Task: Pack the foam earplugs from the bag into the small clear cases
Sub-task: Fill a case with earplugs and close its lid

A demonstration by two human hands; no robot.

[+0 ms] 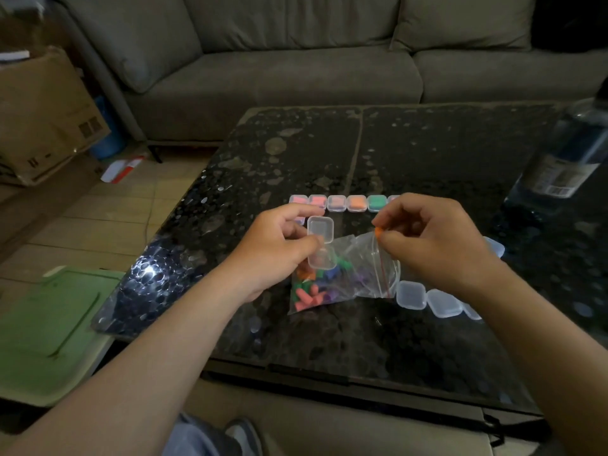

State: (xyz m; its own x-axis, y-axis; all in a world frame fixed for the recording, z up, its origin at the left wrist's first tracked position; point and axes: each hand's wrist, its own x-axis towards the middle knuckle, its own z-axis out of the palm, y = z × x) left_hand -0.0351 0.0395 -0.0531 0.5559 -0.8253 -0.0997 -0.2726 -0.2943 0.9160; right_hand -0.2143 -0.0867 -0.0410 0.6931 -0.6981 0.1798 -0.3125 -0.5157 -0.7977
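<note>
My left hand (279,248) holds a small clear case (320,246) with its lid flipped open, just above the bag. My right hand (434,241) pinches an orange foam earplug (379,232) between thumb and fingers, a short way right of the open case. Below both hands lies the clear zip bag (342,278), holding several earplugs in pink, green, orange, blue and purple. A row of several shut cases with earplugs inside (345,203) stands behind my hands. Empty clear cases (427,299) lie under my right wrist.
The dark speckled table (394,153) has a seam running front to back. A water bottle (569,159) stands at the right edge. A grey sofa (296,60) is behind, a cardboard box (42,116) at the left, and a green lid (52,327) beside the table.
</note>
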